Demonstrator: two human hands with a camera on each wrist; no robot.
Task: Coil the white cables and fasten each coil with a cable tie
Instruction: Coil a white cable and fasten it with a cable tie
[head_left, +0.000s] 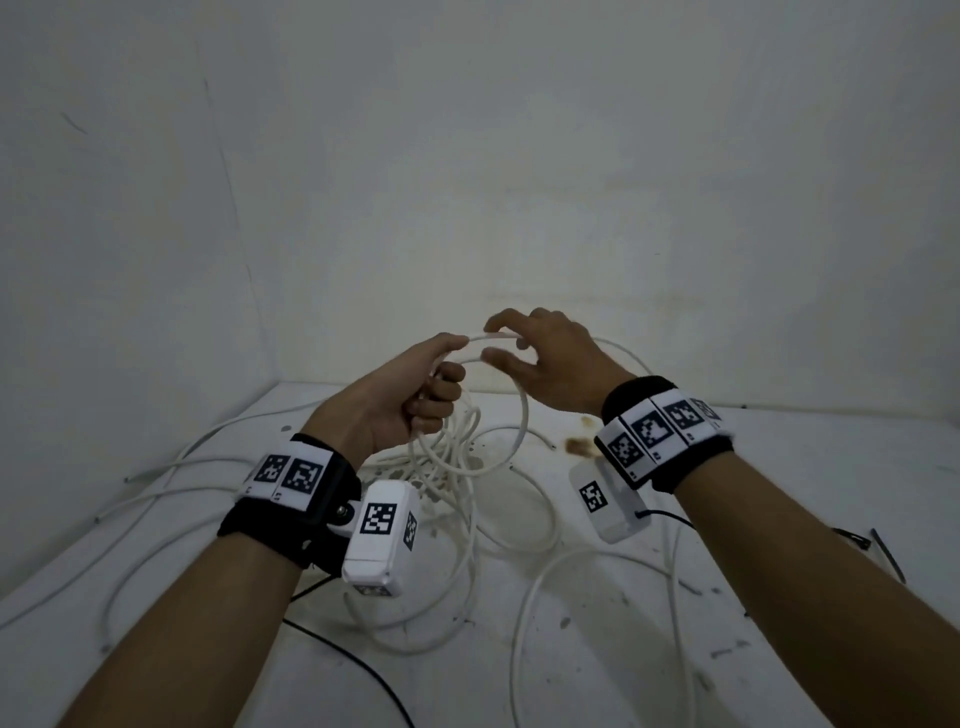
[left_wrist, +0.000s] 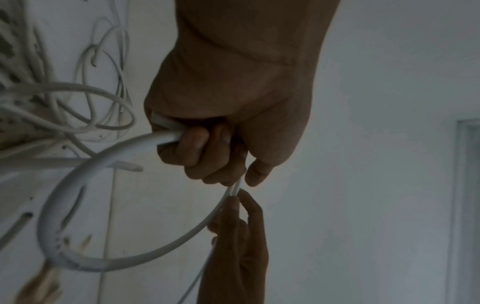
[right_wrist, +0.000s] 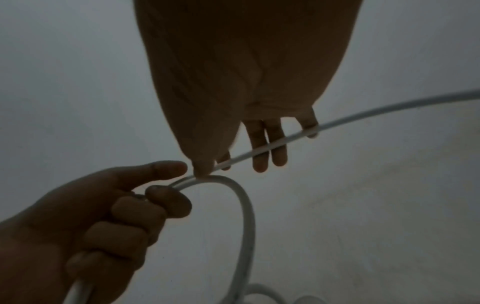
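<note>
Our left hand (head_left: 410, 395) is raised above the white surface (head_left: 779, 649), fingers curled tight around a loop of white cable (head_left: 522, 415). Our right hand (head_left: 550, 364) pinches the same cable just beside it. More loose cables (head_left: 467, 545) lie tangled on the surface below.

Cable loop (head_left: 475, 415) above table (head_left: 779, 623); cable ties (head_left: 878, 551) probably far right
</note>
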